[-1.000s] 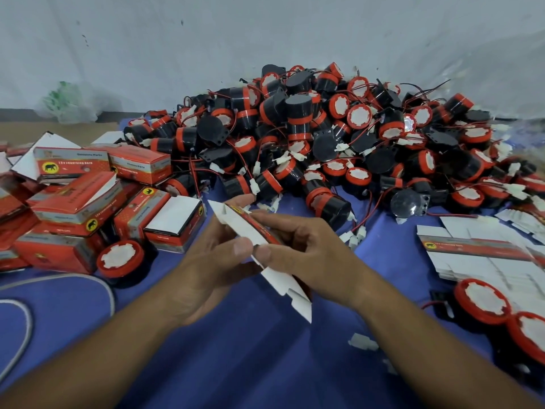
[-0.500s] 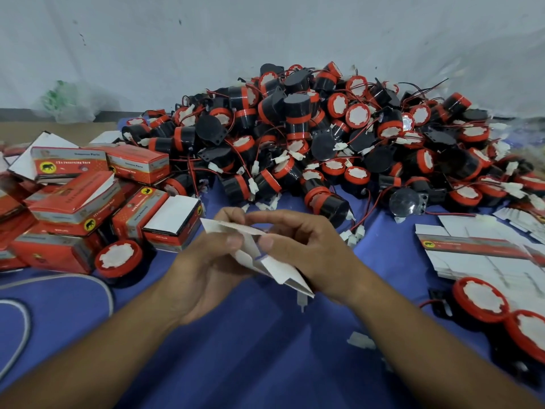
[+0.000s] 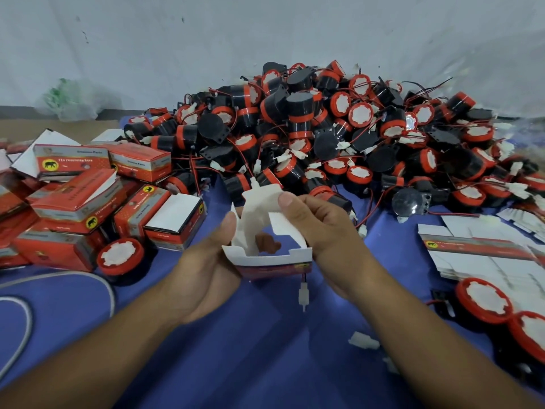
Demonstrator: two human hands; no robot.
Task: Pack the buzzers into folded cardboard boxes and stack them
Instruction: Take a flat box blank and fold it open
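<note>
Gripping a half-formed cardboard box (image 3: 274, 262) with both hands, the person holds it just in front of the big pile of buzzers (image 3: 324, 128), above the blue cloth (image 3: 236, 349). The left hand (image 3: 203, 278) clasps the box's left side, thumb up against the white wall and fingers curled beneath; a couple of fingertips show through the open inside. The right hand (image 3: 321, 228) pinches a white flap between thumb and fingers, bending it over the opening, with the heel of the hand against the box's right corner. The red printed face of the box looks toward the person. A small white plug (image 3: 303, 296) on a short wire shows just below that face; I cannot tell what it is attached to.

Left of the pile lies a jumble of red boxes (image 3: 82, 196), some with flaps open, and one buzzer (image 3: 121, 258) stands at their front edge with its red face up. Right of the pile sits a stack of flat unfolded cartons (image 3: 483, 255), and two more buzzers (image 3: 483, 299) lie just in front of that stack. A white cable (image 3: 17, 320) curves across the cloth far to the pile's front left.
</note>
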